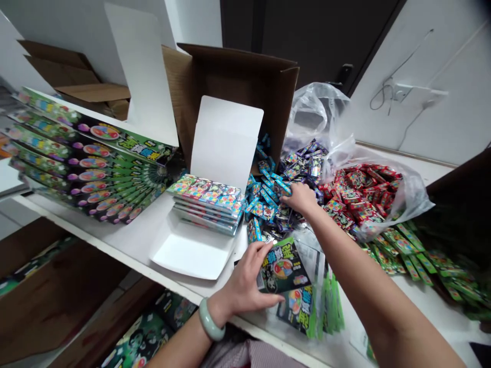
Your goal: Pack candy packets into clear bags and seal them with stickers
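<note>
My left hand [245,283] grips a dark green printed card pack [286,267] at the table's front edge; a jade bangle [209,321] sits on that wrist. More such packs [303,306] lie under and beside it. My right hand [301,197] reaches forward into a heap of small blue and purple sachets [268,197], its fingers curled down on them; what they hold I cannot make out. To the left, an open white display box [199,250] holds a stack of colourful packs [209,202], its lid [226,138] standing up.
Fanned green display boxes [92,163] cover the table's left. A brown carton [238,87] stands behind. A clear plastic bag [368,194] holds red sachets; green sachets [406,250] lie at right. More cartons stand below the table.
</note>
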`<action>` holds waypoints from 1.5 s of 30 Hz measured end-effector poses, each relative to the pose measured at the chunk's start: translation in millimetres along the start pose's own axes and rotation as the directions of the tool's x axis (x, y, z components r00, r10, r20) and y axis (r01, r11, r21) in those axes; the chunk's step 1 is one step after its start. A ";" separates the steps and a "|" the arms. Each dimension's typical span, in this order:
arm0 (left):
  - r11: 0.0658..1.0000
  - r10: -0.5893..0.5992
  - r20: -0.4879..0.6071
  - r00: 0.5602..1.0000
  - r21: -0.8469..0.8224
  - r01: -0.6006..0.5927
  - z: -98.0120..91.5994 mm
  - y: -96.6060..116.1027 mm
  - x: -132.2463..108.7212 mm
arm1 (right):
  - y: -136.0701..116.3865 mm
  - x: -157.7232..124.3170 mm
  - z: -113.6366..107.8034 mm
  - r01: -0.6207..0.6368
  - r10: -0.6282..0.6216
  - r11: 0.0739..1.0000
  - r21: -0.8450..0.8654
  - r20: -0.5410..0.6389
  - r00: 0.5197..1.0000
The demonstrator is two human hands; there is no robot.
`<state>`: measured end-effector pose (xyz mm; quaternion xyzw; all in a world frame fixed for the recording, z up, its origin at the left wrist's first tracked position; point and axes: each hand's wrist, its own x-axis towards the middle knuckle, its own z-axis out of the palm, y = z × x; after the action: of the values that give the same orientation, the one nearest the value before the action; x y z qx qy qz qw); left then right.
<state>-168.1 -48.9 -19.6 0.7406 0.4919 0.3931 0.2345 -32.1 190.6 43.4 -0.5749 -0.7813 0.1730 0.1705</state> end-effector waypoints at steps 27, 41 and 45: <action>0.967 0.156 0.173 0.973 0.173 -0.185 21.7 19.6 33.8 | 79.2 -193.1 -88.3 0.000 -0.006 0.805 0.594 0.009 1.000; 0.972 0.161 0.112 0.981 0.156 -0.177 23.3 26.9 30.2 | 67.4 -191.9 -59.3 0.030 -0.037 0.852 0.522 0.004 0.999; 0.975 0.115 0.034 0.993 0.186 -0.119 20.5 28.9 33.3 | 62.9 -199.4 -57.1 0.197 -0.125 0.896 0.398 -0.198 0.972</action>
<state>-128.9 -29.5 1.4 0.7915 0.4795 0.3497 0.1457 103.3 21.5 51.0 -0.4711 -0.7545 0.2713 0.3677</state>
